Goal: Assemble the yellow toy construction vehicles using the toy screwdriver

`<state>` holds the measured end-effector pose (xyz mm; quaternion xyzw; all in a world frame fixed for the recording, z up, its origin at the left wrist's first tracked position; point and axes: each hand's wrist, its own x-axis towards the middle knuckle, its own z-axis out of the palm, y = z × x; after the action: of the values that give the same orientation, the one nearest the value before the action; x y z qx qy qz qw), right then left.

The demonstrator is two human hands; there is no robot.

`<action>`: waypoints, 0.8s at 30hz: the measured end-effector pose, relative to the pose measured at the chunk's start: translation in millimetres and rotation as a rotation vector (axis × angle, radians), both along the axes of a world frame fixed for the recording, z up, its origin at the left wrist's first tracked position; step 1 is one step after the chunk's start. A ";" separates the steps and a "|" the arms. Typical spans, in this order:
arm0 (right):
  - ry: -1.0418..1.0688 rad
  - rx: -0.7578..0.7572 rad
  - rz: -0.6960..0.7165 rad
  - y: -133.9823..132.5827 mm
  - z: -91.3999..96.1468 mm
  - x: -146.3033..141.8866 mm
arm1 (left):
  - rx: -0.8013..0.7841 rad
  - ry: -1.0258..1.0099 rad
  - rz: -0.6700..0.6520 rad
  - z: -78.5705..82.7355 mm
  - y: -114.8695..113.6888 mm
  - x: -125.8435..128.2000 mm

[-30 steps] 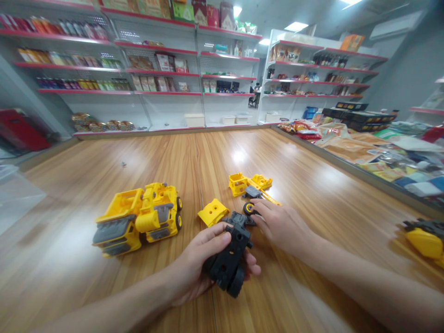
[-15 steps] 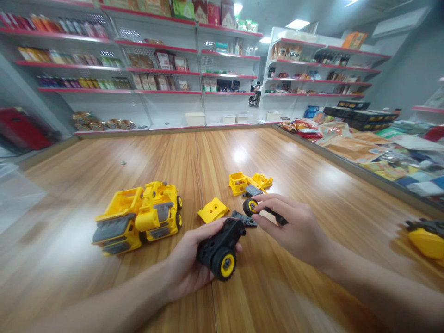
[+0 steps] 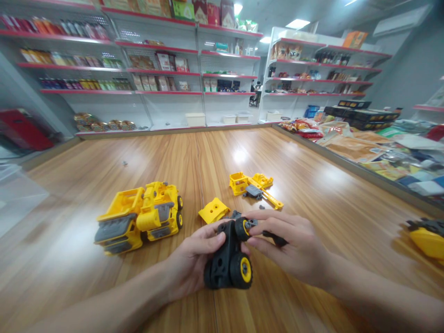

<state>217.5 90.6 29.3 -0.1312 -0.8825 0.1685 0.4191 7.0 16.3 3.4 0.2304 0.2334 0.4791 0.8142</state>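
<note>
Now the small black wheel with a yellow hub (image 3: 241, 229) is brought against the black plastic chassis (image 3: 224, 256), whereas half a second ago the two are apart. The right grip (image 3: 294, 236) is closed with the thumb and fingers at this wheel, and at the hub a small grey plastic piece (image 3: 251, 223) has come into sight. The same grip also keeps a dark elongated part (image 3: 274, 238) under the fingers; what it is exactly, I cannot tell.

The left grip (image 3: 194, 252) is clenched around the chassis, its thumb lying on top. The chassis has moved slightly toward the right grip and is turned, so that besides the large black wheel with a yellow hub (image 3: 243, 269) another black tyre (image 3: 208, 275) is visible below the left grip's fingers. For the work, I judge, this means a passage from picking up to fitting, but whether the wheel is seated or only touches is not clear.

The other parts remain in their places on the wooden desk (image 3: 166, 157): the flat yellow plastic plate (image 3: 213, 210) just beyond the left grip, the long yellow plastic bar (image 3: 275, 200) beyond the right grip, now less covered, and the yellow and grey toy truck (image 3: 138, 219) to the left of both grips.
</note>
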 end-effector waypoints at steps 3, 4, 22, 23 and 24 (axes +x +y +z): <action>-0.016 -0.012 0.046 0.7 -2.0 -0.1 | 0.045 0.028 -0.001 1.0 -1.8 3.6; -0.025 -0.018 0.055 1.0 -3.0 -0.3 | 0.060 0.041 0.008 0.8 -2.5 4.8; -0.546 -0.105 -0.495 40.1 8.7 27.7 | 0.012 0.317 0.046 0.2 -3.6 8.4; -0.608 -0.106 -0.535 43.8 8.2 29.9 | 0.019 0.332 0.048 -0.4 -3.7 8.2; -0.665 -0.110 -0.568 46.7 8.0 31.6 | 0.027 0.348 0.047 -1.0 -3.6 7.8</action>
<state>249.1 137.2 37.3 -0.4378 -0.8880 0.0418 0.1345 14.8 12.7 2.4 0.3153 0.3695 0.4540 0.7470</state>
